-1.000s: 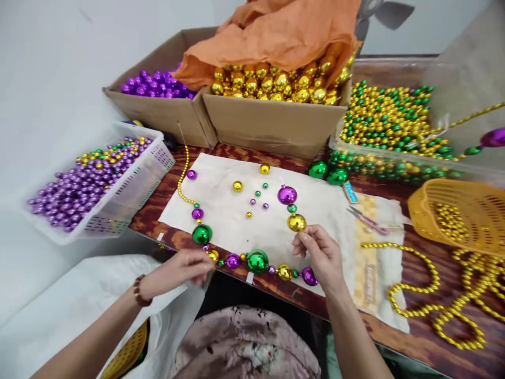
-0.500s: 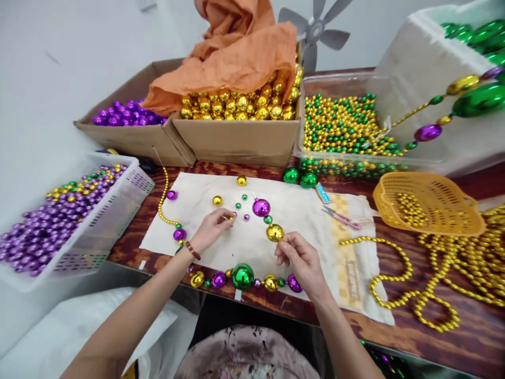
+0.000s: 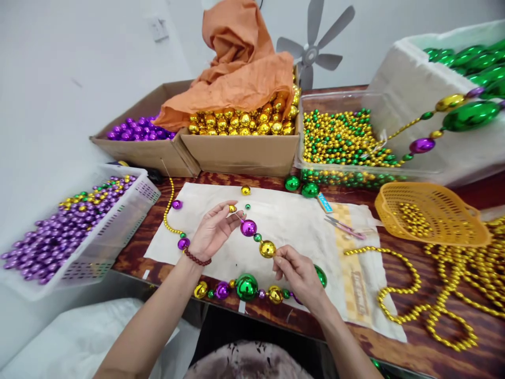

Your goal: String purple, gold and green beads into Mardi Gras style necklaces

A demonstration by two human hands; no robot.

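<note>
My left hand (image 3: 216, 229), a dark beaded bracelet on its wrist, pinches a small gold bead (image 3: 232, 209) at its fingertips. This bead is at the white string end that sticks out of a purple bead (image 3: 248, 228). A small green bead (image 3: 258, 237) and a larger gold bead (image 3: 267, 249) follow on the same string. My right hand (image 3: 295, 271) is closed on the strand just beside the larger gold bead. Along the table's front edge lies more of a strand with a big green bead (image 3: 246, 287); my right forearm hides part of it.
A white cloth (image 3: 221, 252) covers the work area, with loose beads, scissors (image 3: 347, 228) and a blue packet (image 3: 325, 202). Behind stand cardboard boxes (image 3: 240, 155) and a clear bin (image 3: 355, 171). A purple-bead basket (image 3: 142, 202) is left; a yellow basket (image 3: 434, 237) and gold chains are right.
My left hand has moved right and up to the end of the string, its palm now turned more upward. My right hand still grips the strand by the gold bead. The view has shifted slightly.
</note>
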